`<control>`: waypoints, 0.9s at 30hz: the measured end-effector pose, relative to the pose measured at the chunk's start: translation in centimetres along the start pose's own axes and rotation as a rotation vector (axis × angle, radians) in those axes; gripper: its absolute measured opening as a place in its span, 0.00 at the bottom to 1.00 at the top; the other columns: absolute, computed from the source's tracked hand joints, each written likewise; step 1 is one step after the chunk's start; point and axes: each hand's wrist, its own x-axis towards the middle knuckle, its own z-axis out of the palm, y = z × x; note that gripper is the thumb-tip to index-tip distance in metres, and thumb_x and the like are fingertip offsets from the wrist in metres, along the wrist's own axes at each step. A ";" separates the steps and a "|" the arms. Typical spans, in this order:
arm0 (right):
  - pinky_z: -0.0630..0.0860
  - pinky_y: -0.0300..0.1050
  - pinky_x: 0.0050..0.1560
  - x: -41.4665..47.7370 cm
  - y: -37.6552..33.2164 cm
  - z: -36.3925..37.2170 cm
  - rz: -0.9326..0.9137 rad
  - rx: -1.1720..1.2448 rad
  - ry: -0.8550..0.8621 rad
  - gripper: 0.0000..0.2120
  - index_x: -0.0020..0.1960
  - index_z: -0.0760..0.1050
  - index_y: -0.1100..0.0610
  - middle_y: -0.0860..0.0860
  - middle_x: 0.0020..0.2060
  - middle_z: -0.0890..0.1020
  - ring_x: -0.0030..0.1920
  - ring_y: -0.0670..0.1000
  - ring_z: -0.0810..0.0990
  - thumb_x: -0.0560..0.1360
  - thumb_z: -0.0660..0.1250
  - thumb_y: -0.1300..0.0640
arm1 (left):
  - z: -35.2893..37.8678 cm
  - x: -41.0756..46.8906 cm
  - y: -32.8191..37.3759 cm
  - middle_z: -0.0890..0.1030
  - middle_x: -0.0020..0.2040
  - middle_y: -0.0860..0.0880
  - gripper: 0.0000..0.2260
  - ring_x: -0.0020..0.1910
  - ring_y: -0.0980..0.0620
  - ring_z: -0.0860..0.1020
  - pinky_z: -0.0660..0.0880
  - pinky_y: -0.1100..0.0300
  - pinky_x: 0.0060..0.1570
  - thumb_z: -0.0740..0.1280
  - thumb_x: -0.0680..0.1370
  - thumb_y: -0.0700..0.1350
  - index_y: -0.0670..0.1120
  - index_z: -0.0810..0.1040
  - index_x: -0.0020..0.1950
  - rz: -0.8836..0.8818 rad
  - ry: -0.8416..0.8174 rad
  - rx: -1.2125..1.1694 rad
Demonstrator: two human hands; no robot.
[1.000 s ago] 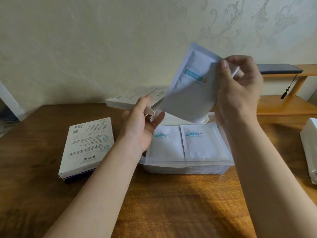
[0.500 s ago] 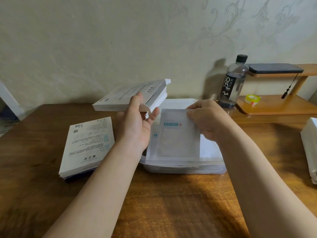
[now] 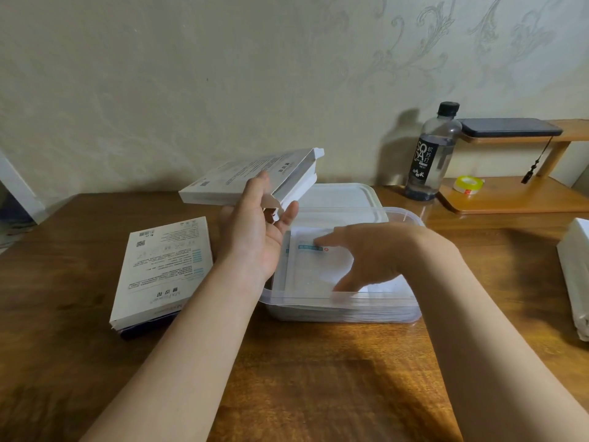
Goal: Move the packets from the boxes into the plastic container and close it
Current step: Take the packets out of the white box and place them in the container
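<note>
A clear plastic container (image 3: 347,309) stands mid-table with white packets (image 3: 310,266) lying flat inside it. My right hand (image 3: 366,260) is inside the container, blurred, its fingers spread flat over the top packet. My left hand (image 3: 258,231) holds an opened white box (image 3: 242,178) tilted in the air just left of and behind the container, its end flap hanging open. A second white box (image 3: 164,266) lies flat on the table to the left. The container's white lid (image 3: 344,196) lies behind the container.
A dark-labelled bottle (image 3: 430,154) stands at the back right beside a wooden shelf (image 3: 510,199) with a tape roll (image 3: 468,185) and a dark phone (image 3: 510,127) on top. A white bundle (image 3: 577,275) lies at the right edge. The wall runs close behind.
My right hand brought a packet down from the air into the container and now lies flat on it. My left hand and the opened box barely moved.
</note>
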 end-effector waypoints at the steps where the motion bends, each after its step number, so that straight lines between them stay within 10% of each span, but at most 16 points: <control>1: 0.62 0.51 0.74 0.2 -0.1 0.1 -0.017 -0.005 -0.005 0.42 0.80 0.55 0.41 0.44 0.78 0.63 0.76 0.52 0.64 0.73 0.73 0.41 | 0.0 0.0 0.0 0.79 0.58 0.41 0.17 0.60 0.42 0.80 0.80 0.58 0.38 0.73 0.78 0.44 0.45 0.74 0.65 0.001 -0.004 -0.001; 17: 0.56 0.51 0.76 1.2 -1.3 0.8 -0.098 -0.012 -0.043 0.40 0.81 0.48 0.40 0.45 0.80 0.56 0.78 0.52 0.59 0.77 0.66 0.38 | 0.3 -0.4 0.2 0.79 0.47 0.45 0.07 0.53 0.45 0.79 0.80 0.58 0.36 0.72 0.79 0.42 0.45 0.78 0.55 -0.015 -0.033 -0.003; 27: 0.54 0.60 0.77 1.4 -1.5 1.1 -0.056 -0.053 -0.016 0.42 0.80 0.44 0.36 0.47 0.81 0.53 0.80 0.56 0.55 0.74 0.64 0.31 | 0.2 -0.2 0.1 0.79 0.54 0.43 0.18 0.62 0.42 0.78 0.80 0.59 0.36 0.72 0.79 0.43 0.44 0.74 0.67 -0.010 -0.026 -0.009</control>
